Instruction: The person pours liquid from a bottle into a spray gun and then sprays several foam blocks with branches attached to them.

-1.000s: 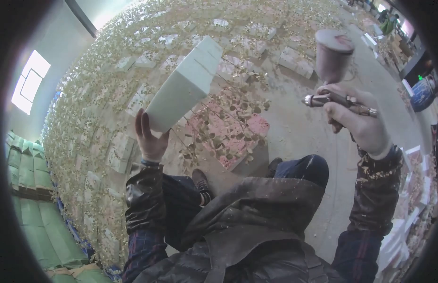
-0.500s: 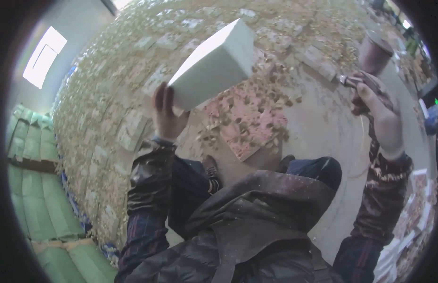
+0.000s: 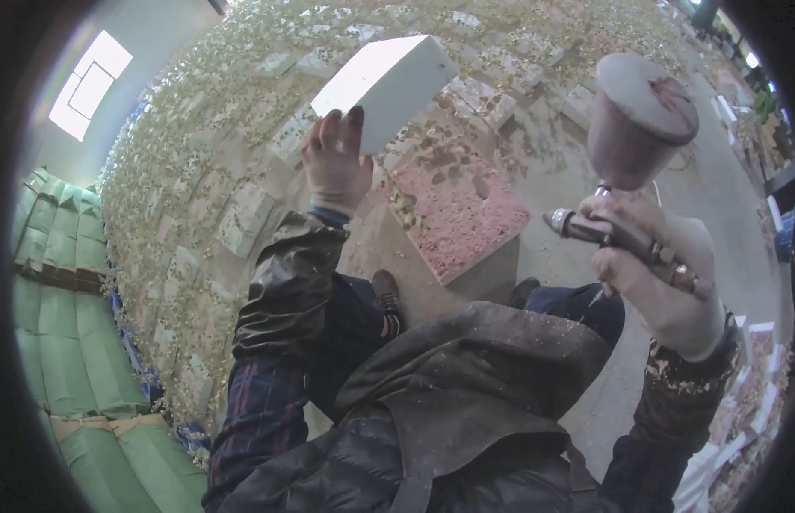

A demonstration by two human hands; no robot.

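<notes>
At the upper middle, my left hand (image 3: 339,167) grips a white foam block (image 3: 389,90) by its near lower corner, fingers curled on its side. The block is tilted, its top brightly lit. Small leafy sprigs (image 3: 453,158) show below its lower edge; how they are fixed is hidden. On the right, my right hand (image 3: 658,256) is wrapped round a spray gun (image 3: 581,227), whose nozzle points left. A pink-stained paint cup (image 3: 641,124) sits on top of the gun. Between my hands, low down, lies a pink-stained slab (image 3: 466,222) on a support.
Many pale blocks with leafy sprigs (image 3: 243,222) cover the floor ahead and to the left. Green wrapped bundles (image 3: 85,342) are stacked at far left. My shoes (image 3: 386,295) flank the slab's support. More white-edged blocks (image 3: 748,402) stand at the lower right.
The spray gun has come left and nearer, and its cup now stands larger in view. The foam block has tilted slightly, and my left hand has shifted right. More of the pink slab shows.
</notes>
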